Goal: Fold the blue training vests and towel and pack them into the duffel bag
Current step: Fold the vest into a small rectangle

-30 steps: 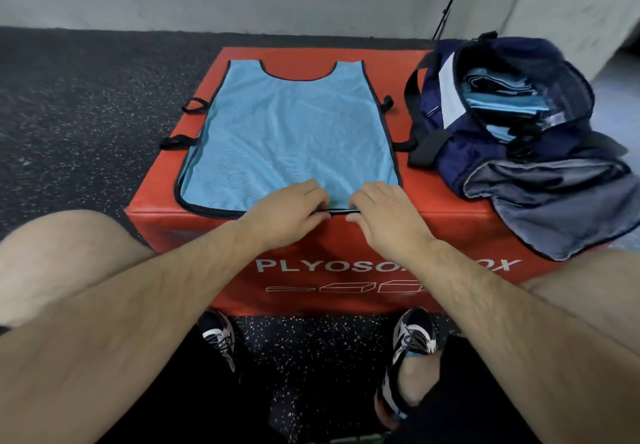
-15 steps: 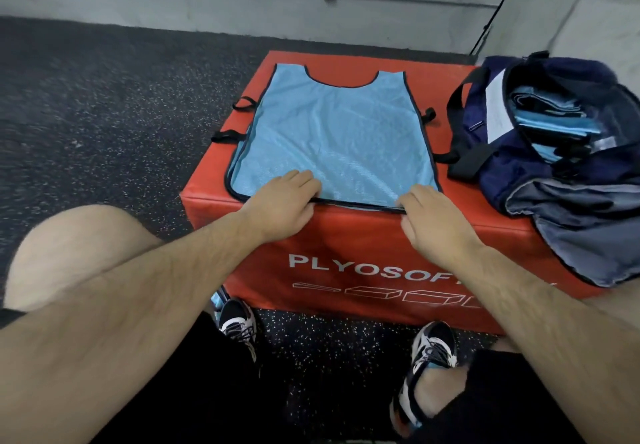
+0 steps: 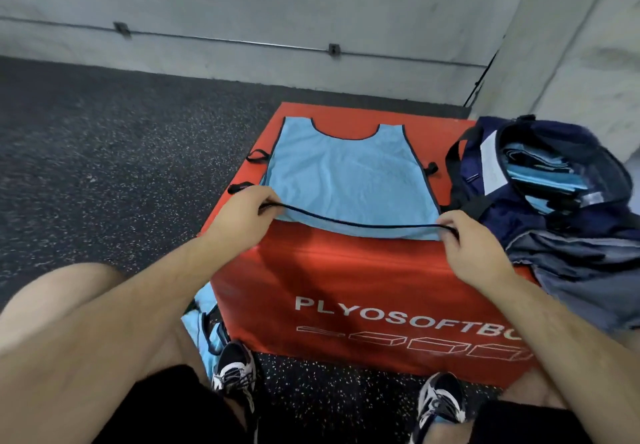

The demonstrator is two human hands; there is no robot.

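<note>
A light blue training vest point(image 3: 349, 173) with black trim lies spread on the red plyo box point(image 3: 363, 288), neck hole at the far side. My left hand point(image 3: 242, 211) pinches the near left corner of its hem and my right hand point(image 3: 467, 246) pinches the near right corner. The hem is lifted slightly off the box between them. The navy duffel bag point(image 3: 540, 180) stands open at the box's right, with folded blue fabric point(image 3: 540, 170) visible inside.
Another blue vest point(image 3: 204, 329) lies on the floor by my left shoe, against the box's left front corner. Dark speckled rubber floor surrounds the box. A grey wall with a conduit runs behind, a pillar at the right.
Both hands slid apart along the hem from the middle to its two near corners, then pinched and lifted the hem. The camera view tilted up.
</note>
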